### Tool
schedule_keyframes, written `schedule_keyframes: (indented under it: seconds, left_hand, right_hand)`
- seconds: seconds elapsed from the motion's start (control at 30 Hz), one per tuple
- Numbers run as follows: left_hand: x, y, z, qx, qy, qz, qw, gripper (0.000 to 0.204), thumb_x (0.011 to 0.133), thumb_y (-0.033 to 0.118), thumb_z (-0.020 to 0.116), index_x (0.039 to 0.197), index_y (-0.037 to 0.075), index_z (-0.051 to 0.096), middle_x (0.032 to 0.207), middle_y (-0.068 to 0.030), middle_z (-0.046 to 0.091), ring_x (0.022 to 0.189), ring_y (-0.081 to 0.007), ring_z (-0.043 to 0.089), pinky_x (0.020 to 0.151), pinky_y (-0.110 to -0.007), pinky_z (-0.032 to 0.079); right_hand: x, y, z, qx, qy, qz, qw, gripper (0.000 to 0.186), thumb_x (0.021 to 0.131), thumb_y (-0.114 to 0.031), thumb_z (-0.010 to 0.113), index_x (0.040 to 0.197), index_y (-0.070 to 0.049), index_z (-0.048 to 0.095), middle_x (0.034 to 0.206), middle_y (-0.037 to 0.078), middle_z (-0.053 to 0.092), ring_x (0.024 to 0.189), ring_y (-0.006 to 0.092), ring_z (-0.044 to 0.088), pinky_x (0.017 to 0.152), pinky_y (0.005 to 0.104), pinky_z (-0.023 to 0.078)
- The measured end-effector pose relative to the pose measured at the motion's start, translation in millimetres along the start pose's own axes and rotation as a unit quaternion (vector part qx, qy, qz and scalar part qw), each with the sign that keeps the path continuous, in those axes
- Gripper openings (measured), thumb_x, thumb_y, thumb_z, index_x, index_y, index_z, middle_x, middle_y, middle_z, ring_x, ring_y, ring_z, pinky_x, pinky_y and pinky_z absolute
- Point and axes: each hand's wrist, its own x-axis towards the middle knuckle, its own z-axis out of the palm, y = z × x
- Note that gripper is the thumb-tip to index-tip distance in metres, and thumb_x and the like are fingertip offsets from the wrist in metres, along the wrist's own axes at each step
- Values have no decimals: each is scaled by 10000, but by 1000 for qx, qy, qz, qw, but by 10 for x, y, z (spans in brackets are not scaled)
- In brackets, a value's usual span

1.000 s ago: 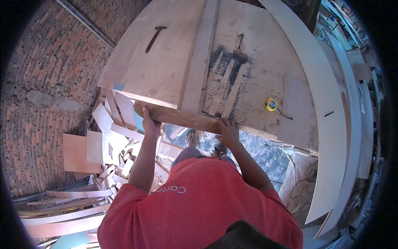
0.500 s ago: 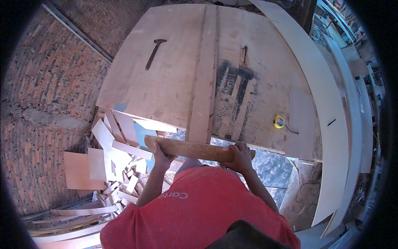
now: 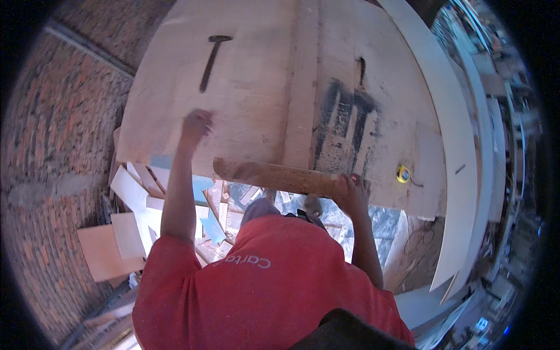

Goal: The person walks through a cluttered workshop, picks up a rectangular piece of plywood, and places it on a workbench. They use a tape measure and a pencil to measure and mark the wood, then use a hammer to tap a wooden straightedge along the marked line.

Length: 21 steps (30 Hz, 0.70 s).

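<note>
My left hand (image 3: pixel 198 121) is raised over the plywood table top (image 3: pixel 245 87), just below a hammer (image 3: pixel 207 64) lying there, not touching it; its fingers are smeared by motion. My right hand (image 3: pixel 353 191) grips the right end of a short brown wooden board (image 3: pixel 274 175), which lies along the near edge of the table top. A yellow tape measure (image 3: pixel 402 174) rests to the right, and a small dark tool (image 3: pixel 361 73) lies farther back.
A brick wall (image 3: pixel 52 146) stands at the left, above a pile of wood offcuts (image 3: pixel 128 233). Long pale curved sheets (image 3: pixel 458 163) run along the right side, with stacked material beyond. The floor below shows scattered scraps (image 3: pixel 216 227).
My left hand has let go of the board and moved up and left toward the hammer. My right hand still holds the board. The view has shifted slightly.
</note>
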Motion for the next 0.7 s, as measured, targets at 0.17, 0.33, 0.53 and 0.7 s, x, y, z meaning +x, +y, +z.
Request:
schedule_keyframes:
  seconds: [0.17, 0.33, 0.53, 0.7]
  left_hand:
    - [1695, -548, -274, 375, 319, 134, 860, 696, 782, 543, 747, 1160, -17, 577, 1016, -259, 664, 935, -398, 654, 857, -498, 513]
    - [2416, -404, -19, 477, 205, 13, 855, 770, 787, 563, 698, 1242, -38, 542, 1178, -282, 627, 1075, -424, 629, 933, -513, 489]
    - [2307, -156, -58, 515, 34, -25, 856, 534, 802, 488, 685, 977, -16, 688, 903, -215, 706, 789, -297, 691, 723, -425, 531]
    - [1870, 235, 475, 284, -127, -132, 941, 305, 855, 331, 662, 710, 66, 621, 578, -44, 560, 506, -170, 542, 481, -335, 427]
  right_hand:
    - [-553, 90, 67, 78, 73, 126, 986, 564, 738, -264, 809, 1245, -119, 607, 1261, 170, 535, 1178, 378, 501, 997, 510, 411]
    - [-1296, 240, 177, 117, 58, 274, 953, 474, 745, -221, 805, 1178, -107, 650, 1227, 154, 560, 1157, 360, 515, 994, 469, 425]
    - [-1624, 209, 359, 204, 75, 258, 941, 365, 761, -161, 791, 1097, -79, 675, 1120, 159, 619, 1095, 342, 563, 959, 440, 451]
    - [-1298, 272, 185, 273, 48, 222, 935, 293, 799, -138, 756, 1069, -57, 672, 1078, 158, 646, 1037, 330, 614, 905, 412, 491]
